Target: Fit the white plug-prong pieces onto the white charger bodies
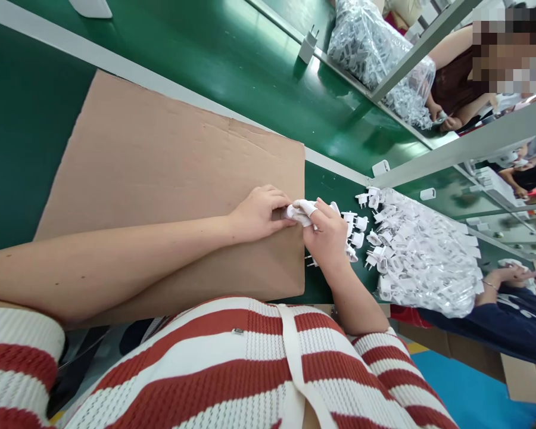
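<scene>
My left hand is closed, its thumb and fingertips pinching one end of a small white piece over the right part of the cardboard sheet. My right hand is closed around the other end, and white coverings show on its fingers. The fingers hide most of the piece, so its exact kind is unclear. Just beyond the right hand, several white plug adapters with metal pins lie loose on the green table.
Brown cardboard covers much of the green table. At right lies a clear bag full of white adapters. A pale rail crosses behind the cardboard. One plug stands farther back, near another filled bag. Co-workers sit at the right.
</scene>
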`<state>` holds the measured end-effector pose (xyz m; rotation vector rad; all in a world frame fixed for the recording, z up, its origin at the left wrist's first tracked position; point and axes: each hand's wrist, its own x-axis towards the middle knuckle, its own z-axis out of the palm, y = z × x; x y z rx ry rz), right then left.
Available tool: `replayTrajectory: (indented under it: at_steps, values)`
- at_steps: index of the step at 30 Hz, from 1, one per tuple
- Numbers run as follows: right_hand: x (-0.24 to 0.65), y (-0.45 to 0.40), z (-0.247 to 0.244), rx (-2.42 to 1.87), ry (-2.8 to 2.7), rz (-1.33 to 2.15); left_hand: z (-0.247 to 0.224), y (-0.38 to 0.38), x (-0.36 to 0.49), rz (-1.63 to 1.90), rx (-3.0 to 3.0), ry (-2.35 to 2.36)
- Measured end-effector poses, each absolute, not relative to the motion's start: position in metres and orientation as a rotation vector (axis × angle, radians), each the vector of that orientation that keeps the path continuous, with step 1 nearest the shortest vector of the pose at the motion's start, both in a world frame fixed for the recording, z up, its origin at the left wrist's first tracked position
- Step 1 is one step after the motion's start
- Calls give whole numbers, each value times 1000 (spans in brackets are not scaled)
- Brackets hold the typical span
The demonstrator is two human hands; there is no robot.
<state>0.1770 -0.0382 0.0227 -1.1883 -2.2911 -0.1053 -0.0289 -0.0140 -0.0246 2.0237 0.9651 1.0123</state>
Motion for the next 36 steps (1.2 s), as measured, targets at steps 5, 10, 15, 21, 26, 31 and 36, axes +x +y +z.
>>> replayTrajectory:
  at_steps: [5, 10, 15, 21, 26, 31, 36]
  values:
    - [178, -37, 14, -1248, -2171, 45, -27, -13, -28, 1016, 2049, 1003]
    - [187, -36, 17, -1140, -2081, 453, -18, -20, -30, 1039, 1970, 981]
    - [191, -42, 30, -983, -1981, 325, 1, -35, -33, 1160, 1832, 773]
    - [183, -54, 33, -838, -1976, 55, 17, -51, -30, 1173, 1624, 663]
    - [181, -63, 31, -800, -2050, -134, 23, -60, -23, 1188, 1524, 747]
    - [178, -70, 34, -760, -2081, -121, 32, -62, -24, 1125, 1423, 870]
    - [175, -74, 36, -714, -2006, -106, 43, -65, -26, 1117, 1333, 849]
